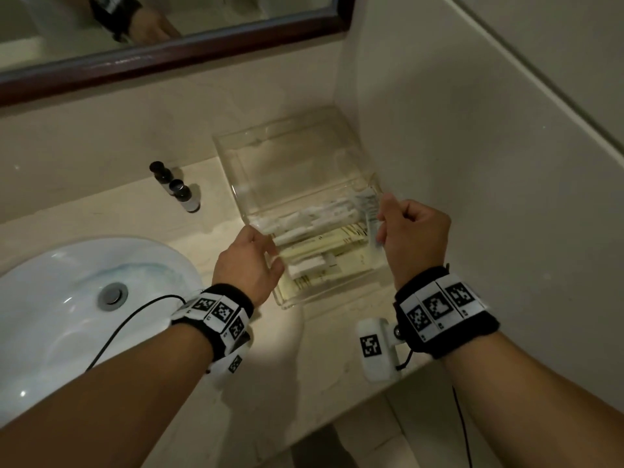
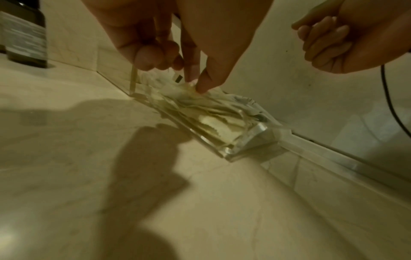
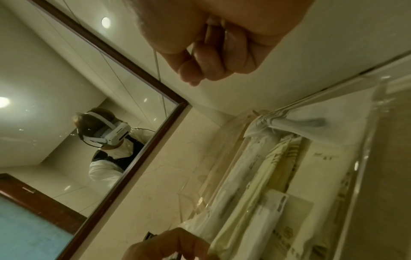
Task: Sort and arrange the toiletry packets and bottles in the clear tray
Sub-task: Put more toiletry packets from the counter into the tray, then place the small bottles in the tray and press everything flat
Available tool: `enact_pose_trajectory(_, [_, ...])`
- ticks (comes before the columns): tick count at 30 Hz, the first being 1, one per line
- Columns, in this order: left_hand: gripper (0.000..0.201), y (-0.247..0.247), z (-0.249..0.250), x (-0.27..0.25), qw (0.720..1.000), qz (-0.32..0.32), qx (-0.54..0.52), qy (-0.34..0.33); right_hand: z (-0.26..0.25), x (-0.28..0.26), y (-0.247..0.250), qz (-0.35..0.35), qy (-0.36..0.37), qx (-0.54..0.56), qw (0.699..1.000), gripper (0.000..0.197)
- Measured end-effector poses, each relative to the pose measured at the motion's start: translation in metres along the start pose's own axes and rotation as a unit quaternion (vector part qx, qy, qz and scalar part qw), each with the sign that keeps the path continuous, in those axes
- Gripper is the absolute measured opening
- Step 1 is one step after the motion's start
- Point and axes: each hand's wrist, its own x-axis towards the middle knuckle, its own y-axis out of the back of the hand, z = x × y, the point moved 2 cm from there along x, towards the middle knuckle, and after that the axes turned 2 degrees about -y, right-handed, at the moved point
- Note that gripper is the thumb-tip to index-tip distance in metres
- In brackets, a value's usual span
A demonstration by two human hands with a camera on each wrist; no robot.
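A clear tray [image 1: 236, 184] stands in the counter's back right corner. Its near half holds several white and yellowish packets [image 1: 324, 238] lying lengthwise; its far half is bare. My left hand [image 1: 275, 258] reaches in over the tray's left wall. In the left wrist view its thumb and forefinger [image 2: 195, 84] pinch the ends of the yellowish packets [image 2: 213, 105]. My right hand [image 1: 388, 217] hovers above the tray's right side, curled into a fist [image 3: 200, 66] with nothing in it. Two dark bottles [image 1: 184, 194] stand on the counter left of the tray.
A white sink [image 1: 84, 298] fills the counter's left side. A dark-framed mirror [image 1: 169, 52] hangs on the back wall, and a tiled side wall [image 1: 472, 163] runs close along the tray's right. The counter's front edge lies just below my wrists.
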Motion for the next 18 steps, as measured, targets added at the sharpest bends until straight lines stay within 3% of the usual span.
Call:
enact_pose_trajectory(4, [0.022,0.004,-0.009,0.001,0.999,0.016,-0.03,0.003,-0.002,0.002,-0.015,-0.018,-0.005,0.006,1.0,0.04])
enact_pose_trajectory(10, [0.022,0.031,-0.035,0.009,0.993,0.094,-0.056,0.037,-0.013,0.002,-0.055,-0.048,-0.003,0.0,0.999,0.04])
enact_pose_trajectory(18, [0.022,0.078,-0.079,0.032,0.96,0.221,-0.138,0.102,-0.032,-0.003,-0.124,-0.101,0.018,-0.007,0.995,0.035])
